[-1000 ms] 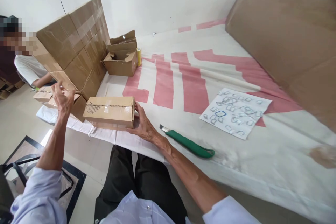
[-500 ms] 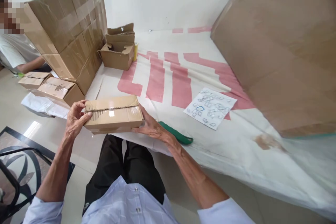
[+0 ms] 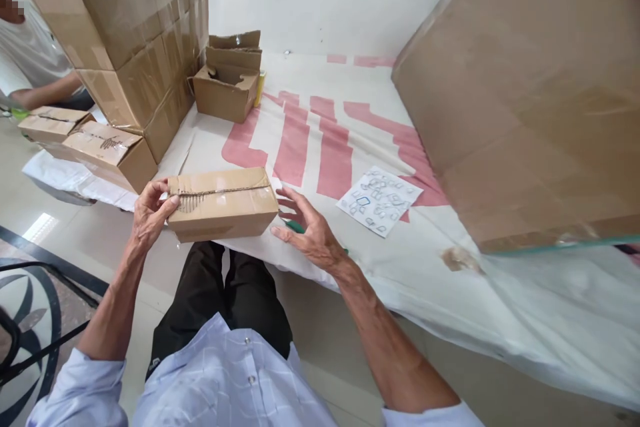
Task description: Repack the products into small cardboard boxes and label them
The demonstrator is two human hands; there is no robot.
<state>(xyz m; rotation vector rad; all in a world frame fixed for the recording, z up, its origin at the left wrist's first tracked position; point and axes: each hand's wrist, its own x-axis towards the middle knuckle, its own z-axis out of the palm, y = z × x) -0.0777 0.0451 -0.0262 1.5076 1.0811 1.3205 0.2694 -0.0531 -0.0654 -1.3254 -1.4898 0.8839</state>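
Observation:
A small taped cardboard box point(image 3: 225, 203) is at the table's front edge, its flap seam running along the top. My left hand point(image 3: 153, 213) grips its left end, thumb on the top and fingers round the far corner. Off the box's right end, my right hand point(image 3: 310, 233) is open with fingers spread, slightly apart from the cardboard. Behind that hand lies a long green object point(image 3: 295, 226), mostly covered; I cannot make out its kind. Farther right on the cloth is a white sheet with small drawn shapes point(image 3: 379, 201).
Large taped cartons point(image 3: 145, 47) stand at the left, with two small closed boxes point(image 3: 107, 147) before them. An open box point(image 3: 225, 90) sits at the back. A big carton point(image 3: 525, 113) fills the right. At far left is another person's arm point(image 3: 50, 90).
My right hand has let go of the box's right end and moved right, its fingers opening. My left hand stays on the box. The view has shifted slightly.

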